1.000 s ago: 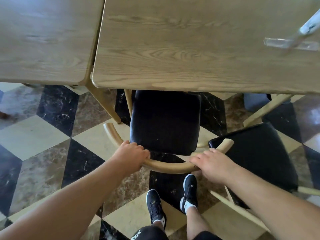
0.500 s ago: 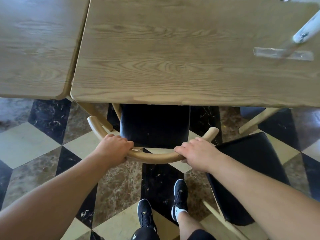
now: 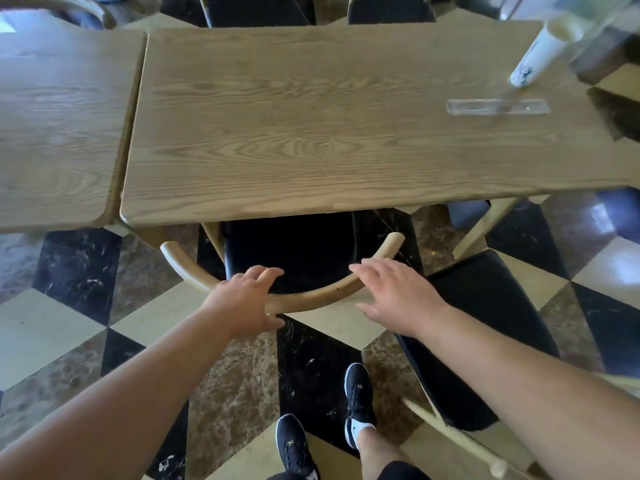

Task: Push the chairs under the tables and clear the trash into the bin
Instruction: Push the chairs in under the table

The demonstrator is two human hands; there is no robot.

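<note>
A chair with a black seat [image 3: 294, 251] and a curved wooden back rail [image 3: 311, 299] stands pushed partly under the middle wooden table [image 3: 311, 133]. My left hand [image 3: 242, 299] rests over the rail with its fingers spread and the thumb below the wood. Just off the rail's right part hovers my right hand [image 3: 394, 292], fingers apart and holding nothing. A second black-seated chair [image 3: 485, 323] stands out from the table at the right, angled. On the table's far right lie a white paper tube [image 3: 536, 53] and a clear plastic strip [image 3: 498, 107].
A second wooden table [image 3: 59, 133] joins the first on the left. More chairs [image 3: 256, 10] stand at the far side. The floor [image 3: 52, 327] is checkered marble. My feet [image 3: 358, 403] stand just behind the pushed-in chair.
The chair has slid further under the table. Both hands have loosened from the back rail: fingers now spread, and the right hand has lifted off it.
</note>
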